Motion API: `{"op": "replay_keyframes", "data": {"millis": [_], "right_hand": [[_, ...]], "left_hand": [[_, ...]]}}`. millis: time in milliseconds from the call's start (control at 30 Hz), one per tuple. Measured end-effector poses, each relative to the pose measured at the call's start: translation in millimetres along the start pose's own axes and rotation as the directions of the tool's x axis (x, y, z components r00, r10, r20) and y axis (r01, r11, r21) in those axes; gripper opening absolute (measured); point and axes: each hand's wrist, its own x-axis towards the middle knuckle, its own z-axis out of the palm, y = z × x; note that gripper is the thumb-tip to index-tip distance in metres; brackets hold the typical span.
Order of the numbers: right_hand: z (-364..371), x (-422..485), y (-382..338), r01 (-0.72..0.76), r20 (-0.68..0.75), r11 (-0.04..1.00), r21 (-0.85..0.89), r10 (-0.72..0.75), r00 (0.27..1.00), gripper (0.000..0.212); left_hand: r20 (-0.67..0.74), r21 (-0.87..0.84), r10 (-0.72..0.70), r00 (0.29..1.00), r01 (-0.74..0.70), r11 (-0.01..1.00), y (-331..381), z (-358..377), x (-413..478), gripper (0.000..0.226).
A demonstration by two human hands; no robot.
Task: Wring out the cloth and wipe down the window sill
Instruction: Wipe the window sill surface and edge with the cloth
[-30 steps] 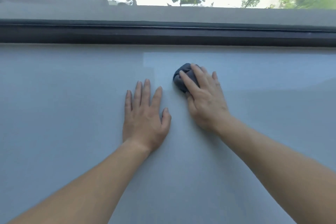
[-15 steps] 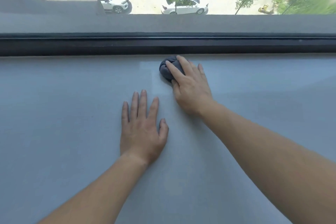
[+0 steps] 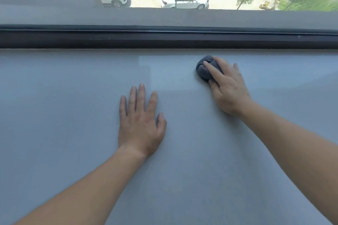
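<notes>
Head view: the left hand (image 3: 140, 124) lies palm down on the smooth blue-grey window sill (image 3: 73, 115), fingers straight and slightly spread. The right hand (image 3: 228, 89) presses the bunched dark grey cloth (image 3: 203, 71) onto the sill with extended fingers, near the dark window frame (image 3: 164, 39).

Left hand (image 3: 140, 124) lies flat, palm down, fingers straight — right hand (image 3: 228, 87) reaches farther forward, fingers extended.
</notes>
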Motion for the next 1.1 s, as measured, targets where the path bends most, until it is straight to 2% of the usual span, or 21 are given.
{"op": "replay_keyframes", "data": {"millis": [33, 100, 167, 200, 267, 333, 367, 400, 433, 500, 533, 600, 667, 700, 767, 800, 867, 933, 967, 1033, 1100], "right_hand": [[-4.0, 4.8, 10.1, -0.088, -0.023, 0.996, 0.006, 0.088, 0.996, 0.053], [-9.9, 13.3, 21.9, -0.330, -0.100, 0.942, 0.067, 0.336, 0.937, 0.053], [-6.3, 8.7, 10.4, -0.394, -0.137, 0.914, 0.096, 0.404, 0.905, 0.054], [-2.1, -0.8, 1.2, -0.337, -0.131, 0.937, 0.091, 0.347, 0.929, 0.054], [4.8, -30.0, -10.2, -0.087, -0.059, 0.994, 0.064, 0.090, 0.994, 0.054], [1.9, -52.0, -1.7, 0.122, 0.056, 0.992, 0.031, -0.124, 0.991, 0.053], [-3.8, -51.5, 11.1, 0.143, 0.075, 0.990, 0.013, -0.144, 0.987, 0.053], [-9.8, -46.0, 25.8, 0.078, 0.053, 0.997, 0.006, -0.078, 0.996, 0.053], [-14.7, -38.5, 40.4, -0.059, 0.007, 0.998, 0.020, 0.058, 0.998, 0.053], [-24.5, -27.8, 57.2, -0.327, -0.076, 0.941, 0.085, 0.334, 0.940, 0.054], [-24.8, -28.5, 53.2, -0.368, -0.097, 0.925, 0.093, 0.377, 0.921, 0.055], [-16.4, -48.0, 31.2, -0.260, -0.081, 0.963, 0.075, 0.266, 0.961, 0.056], [-1.5, -86.4, 6.5, 0.031, -0.021, 0.998, 0.060, -0.030, 0.999, 0.057], [2.2, -105.6, -0.7, 0.160, 0.029, 0.986, 0.051, -0.161, 0.986, 0.058], [-0.5, -113.1, 10.7, 0.287, 0.095, 0.957, 0.029, -0.289, 0.953, 0.058], [-5.4, -103.2, 23.1, 0.256, 0.085, 0.966, 0.018, -0.257, 0.963, 0.058], [-16.0, -80.2, 47.3, 0.016, 0.033, 1.000, 0.008, -0.016, 0.999, 0.056], [-22.8, -68.0, 57.7, -0.232, -0.042, 0.971, 0.064, 0.235, 0.971, 0.056], [-22.0, -70.5, 51.6, -0.283, -0.076, 0.956, 0.077, 0.288, 0.955, 0.056], [-12.9, -92.6, 28.7, -0.238, -0.086, 0.969, 0.071, 0.244, 0.966, 0.058], [-3.2, -129.3, 6.6, -0.030, -0.032, 0.998, 0.064, 0.032, 0.999, 0.063]], "left_hand": [[0.000, -0.001, 0.000, 1.000, 0.000, 1.000, -0.2, 0.1, 0.0, 0.068], [0.001, -0.004, 0.000, 1.000, 0.000, 1.000, -0.5, 0.1, 0.1, 0.068], [0.000, -0.007, -0.010, 1.000, 0.010, 1.000, -0.3, -0.1, 0.2, 0.068], [0.002, -0.009, -0.014, 1.000, 0.014, 1.000, 0.2, -0.4, 0.3, 0.069], [0.003, -0.014, -0.015, 1.000, 0.015, 1.000, 2.0, -1.1, -0.7, 0.069], [-0.010, -0.030, -0.018, 1.000, 0.018, 0.999, 2.6, -1.6, -1.7, 0.069], [-0.017, -0.037, -0.021, 1.000, 0.020, 0.999, 2.7, -1.4, -2.3, 0.069], [-0.024, -0.040, -0.022, 0.999, 0.021, 0.999, 2.7, -0.8, -2.4, 0.069], [-0.031, -0.041, -0.022, 0.999, 0.021, 0.999, 2.7, -0.1, -2.4, 0.068], [-0.043, -0.045, -0.027, 0.999, 0.025, 0.999, 2.8, 1.4, -3.7, 0.067], [-0.049, -0.052, -0.032, 0.998, 0.029, 0.998, 2.9, 1.8, -4.0, 0.067], [-0.038, -0.042, -0.039, 0.999, 0.037, 0.998, 5.2, 1.6, -3.6, 0.068], [-0.017, 0.023, -0.061, 0.998, 0.061, 0.998, 9.3, 1.1, -4.8, 0.066], [-0.012, 0.058, -0.079, 0.997, 0.079, 0.995, 11.8, 0.6, -6.3, 0.063], [-0.020, 0.025, -0.131, 0.991, 0.132, 0.991, 20.4, -0.4, -12.5, 0.059], [-0.034, -0.043, -0.159, 0.987, 0.158, 0.986, 26.4, -1.2, -18.2, 0.058], [-0.062, -0.169, -0.177, 0.982, 0.165, 0.972, 42.3, -1.2, -35.6, 0.060], [-0.073, -0.225, -0.151, 0.986, 0.131, 0.965, 61.8, 2.7, -59.9, 0.064], [-0.066, -0.234, -0.132, 0.989, 0.113, 0.966, 70.8, 6.3, -72.4, 0.065], [-0.035, -0.187, -0.093, 0.995, 0.085, 0.979, 83.9, 15.3, -91.9, 0.069], [-0.018, -0.103, -0.086, 0.996, 0.084, 0.991, 88.3, 22.2, -99.7, 0.071]]}}
